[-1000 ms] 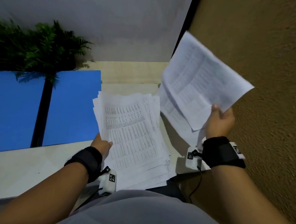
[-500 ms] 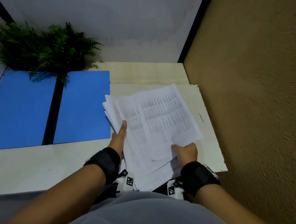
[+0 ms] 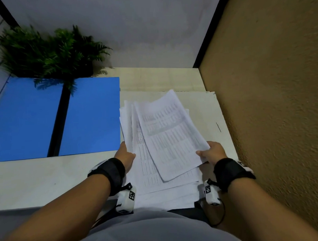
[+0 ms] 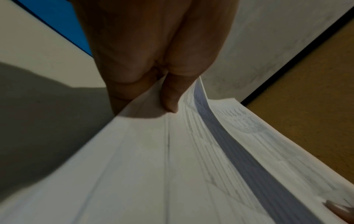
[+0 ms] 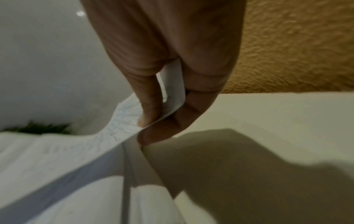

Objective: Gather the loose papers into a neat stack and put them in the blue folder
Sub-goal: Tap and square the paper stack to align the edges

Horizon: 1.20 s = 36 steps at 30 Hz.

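One uneven stack of papers (image 3: 161,147) at frame centre, sheet count indeterminable. Left hand (image 3: 126,154) and right hand (image 3: 212,152) each pinched its edges. One blue folder (image 3: 89,115) lay open, left of frame.

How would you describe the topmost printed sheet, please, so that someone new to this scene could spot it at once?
Start at the open blue folder lying flat on the pale desk; just right of it is the fanned pile of white printed papers. The topmost printed sheet lies askew across that pile, its near right corner pinched by the right hand. Unlike its neighbours, its whole face shows.

Pale table (image 3: 39,180) — open blue folder (image 3: 89,115), papers (image 3: 167,185), fern (image 3: 49,54).
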Each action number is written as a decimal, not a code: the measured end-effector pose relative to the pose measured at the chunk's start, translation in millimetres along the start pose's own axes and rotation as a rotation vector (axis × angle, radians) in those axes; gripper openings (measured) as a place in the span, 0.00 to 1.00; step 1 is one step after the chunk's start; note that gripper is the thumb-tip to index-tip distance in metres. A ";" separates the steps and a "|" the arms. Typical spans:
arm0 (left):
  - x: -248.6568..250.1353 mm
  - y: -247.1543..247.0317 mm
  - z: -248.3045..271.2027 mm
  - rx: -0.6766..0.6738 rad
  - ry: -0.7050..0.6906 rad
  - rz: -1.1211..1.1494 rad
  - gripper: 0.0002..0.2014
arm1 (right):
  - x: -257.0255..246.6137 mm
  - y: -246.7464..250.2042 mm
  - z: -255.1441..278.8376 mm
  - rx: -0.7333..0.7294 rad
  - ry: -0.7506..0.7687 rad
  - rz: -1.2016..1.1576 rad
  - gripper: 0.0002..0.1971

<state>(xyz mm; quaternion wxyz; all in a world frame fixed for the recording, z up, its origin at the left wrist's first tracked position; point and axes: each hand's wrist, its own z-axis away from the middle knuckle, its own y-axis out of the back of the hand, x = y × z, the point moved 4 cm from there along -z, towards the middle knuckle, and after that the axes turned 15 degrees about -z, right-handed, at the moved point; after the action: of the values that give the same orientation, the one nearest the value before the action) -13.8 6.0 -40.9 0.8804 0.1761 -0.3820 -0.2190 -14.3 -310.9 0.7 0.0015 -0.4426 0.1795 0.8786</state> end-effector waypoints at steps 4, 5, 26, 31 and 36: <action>2.1 -8.5 -1.9 -0.026 0.063 0.200 0.37 | 13.4 -24.6 7.7 -0.211 -0.024 0.252 0.21; 0.1 -11.1 -3.5 -0.032 0.065 0.288 0.43 | 16.0 -32.2 13.0 -0.261 -0.020 0.320 0.23; 160.8 42.5 79.0 -0.083 -0.499 0.553 0.23 | -114.0 22.8 41.0 -0.175 0.250 -0.642 0.22; 182.6 57.4 79.4 0.110 -0.557 0.525 0.25 | -141.4 36.7 53.2 -0.136 0.432 -0.656 0.28; 167.4 49.8 72.0 0.078 -0.546 0.493 0.27 | -138.7 43.1 56.0 -0.201 0.550 -0.671 0.30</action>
<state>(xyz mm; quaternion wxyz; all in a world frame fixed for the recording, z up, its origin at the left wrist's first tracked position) 47.1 -49.4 129.1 0.7649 0.0470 -0.6419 -0.0245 19.5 -311.8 152.7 0.1958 -0.6915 -0.0665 0.6921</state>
